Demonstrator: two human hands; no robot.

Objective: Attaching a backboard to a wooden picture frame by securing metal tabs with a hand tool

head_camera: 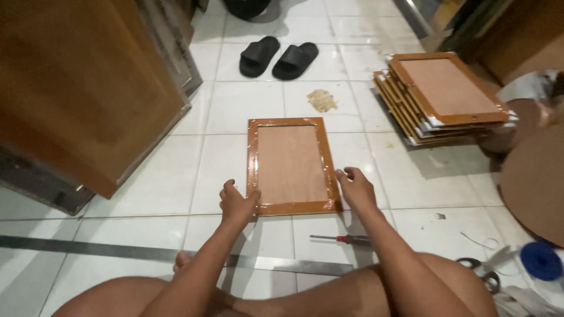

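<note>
- Left hand [237, 202] pressed on the near left corner of the wooden picture frame [292, 166], thumb on the frame's edge, fingers curled on the tile just beside it; touching, not clenched around anything.
- Right hand [354, 188] resting against the near right corner of the same frame, fingers bent at its outer edge; no full grasp visible, only contact at the side.
- Frame lying flat, back side up, on the white tiled floor [223, 147], straight ahead between both hands; orange-brown border covered in shiny clear wrap, paler plywood panel in the middle.
- Red-handled screwdriver [343, 238] lying on the tile near the right forearm, just below the frame's lower edge, apart from it.
- Long metal ruler [147, 253] stretched across the floor from the left, passing under the arms, close to the knees.
- Stack of similar frames [440, 97] piled to the upper right, well apart from the hands, top one also back side up.
- Pair of black slippers [279, 57] side by side beyond the frame's far edge.
- Small patch of wood shavings [322, 100] between slippers and frame.
- Large brown wooden panel [82, 88] leaning on the left.
- Scissors [482, 273] and a roll of blue cord [541, 260] at the lower right, near the right knee.
</note>
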